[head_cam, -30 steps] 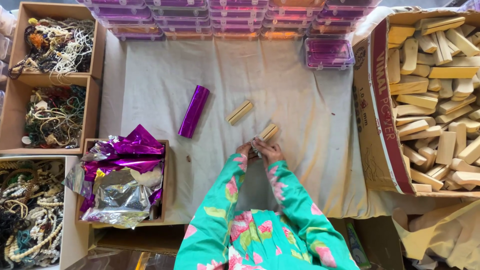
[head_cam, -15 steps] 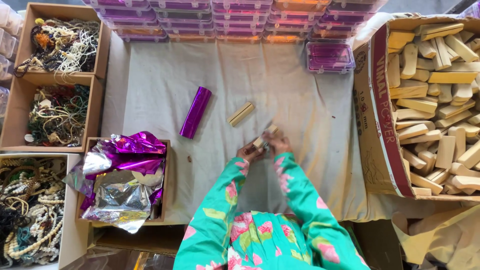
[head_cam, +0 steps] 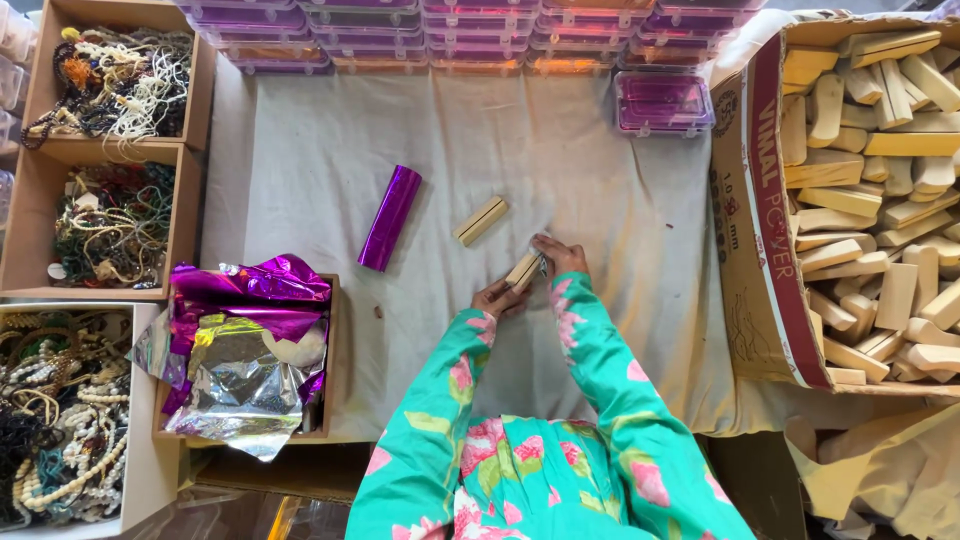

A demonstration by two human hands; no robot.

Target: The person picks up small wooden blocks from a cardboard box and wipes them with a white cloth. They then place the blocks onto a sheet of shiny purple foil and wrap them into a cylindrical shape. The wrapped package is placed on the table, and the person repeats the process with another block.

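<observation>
A small pale wooden block (head_cam: 523,270) lies between my two hands over the cloth-covered table (head_cam: 300,170). My left hand (head_cam: 497,297) grips its near end and my right hand (head_cam: 560,256) grips its far end, together with a small dark thing I cannot make out. A second wooden block (head_cam: 481,220) with a slot along it lies loose on the cloth just beyond my hands. Left of that block rests a shiny purple foil-wrapped block (head_cam: 390,217). Green floral sleeves cover both my arms.
A big cardboard box (head_cam: 752,250) on the right holds several wooden blocks. Boxes of beaded necklaces (head_cam: 110,80) line the left side. A box of crumpled purple and silver foil (head_cam: 240,350) sits at the near left. Purple-lidded plastic cases (head_cam: 470,30) are stacked along the far edge.
My hands have stayed over the same spot, turning the wooden block between them; the block now points more toward my right hand. The other things have not moved.
</observation>
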